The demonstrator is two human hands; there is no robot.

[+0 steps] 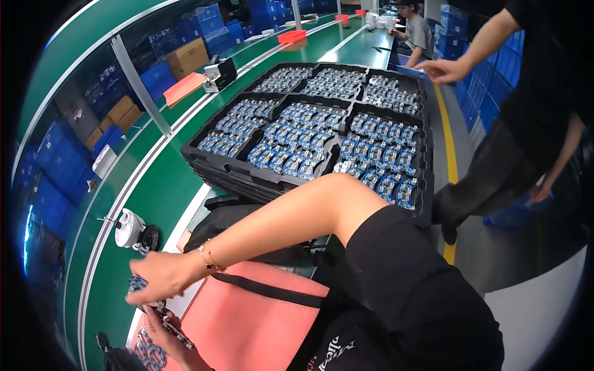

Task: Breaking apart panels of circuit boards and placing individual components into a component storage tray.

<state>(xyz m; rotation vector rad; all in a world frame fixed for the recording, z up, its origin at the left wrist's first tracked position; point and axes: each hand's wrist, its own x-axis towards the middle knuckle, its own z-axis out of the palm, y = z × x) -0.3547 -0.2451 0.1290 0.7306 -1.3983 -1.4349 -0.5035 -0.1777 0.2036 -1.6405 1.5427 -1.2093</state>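
My right arm crosses in front of me to the left. My right hand (162, 275), a bracelet at its wrist, is closed on a small blue circuit board (137, 284). Just below it, my left hand (166, 337) grips a thin dark piece with pale parts along its edge (177, 331), which looks like another circuit board. The fingers partly hide both pieces. Beside the left hand lies a heap of circuit boards (148, 351) at the edge of a pink foam sheet (260, 321). A white round device (129, 229) with a black part stands beyond my right hand.
A stack of black compartment trays (235, 172), its top filled with rows of blue circuit boards (297, 139), stands ahead. Green conveyor (164, 185) runs along the left. A co-worker's hand (445, 71) reaches near the tray's far right corner; another person (416, 37) sits farther back.
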